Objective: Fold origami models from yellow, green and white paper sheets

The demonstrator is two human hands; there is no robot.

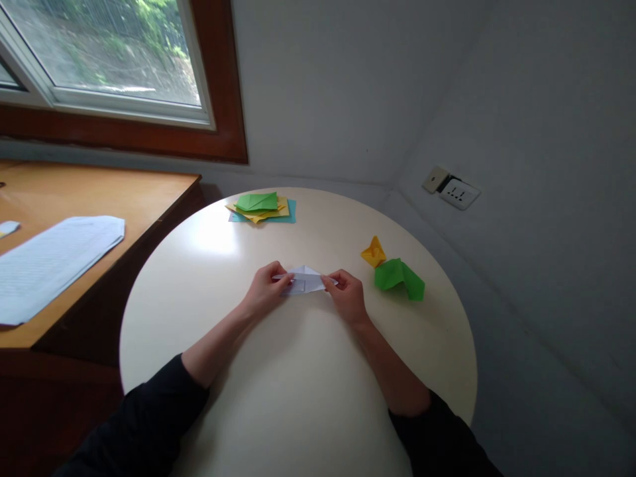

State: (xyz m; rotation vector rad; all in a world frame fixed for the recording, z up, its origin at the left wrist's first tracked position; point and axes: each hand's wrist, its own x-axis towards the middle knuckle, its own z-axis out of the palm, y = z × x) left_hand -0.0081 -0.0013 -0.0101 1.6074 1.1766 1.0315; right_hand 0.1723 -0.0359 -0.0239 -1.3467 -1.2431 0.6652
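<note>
A small piece of folded white paper [305, 281] spans the gap between my two hands over the middle of the round table. Its upper edge rises to a low peak, and creases show on it. My left hand [268, 285] pinches the left end between thumb and fingers. At the right end, my right hand [346, 295] grips the paper in the same way. To the right of that hand lie a folded yellow paper shape [374, 252] with points and a bent green paper piece [399, 278], close together.
Folded green, yellow and blue papers [261, 207] are stacked at the far edge of the round white table [298, 397]. A wooden desk [149, 189] with printed sheets [59, 258] stands at left. Behind are a window [119, 53] and a wall socket [460, 193].
</note>
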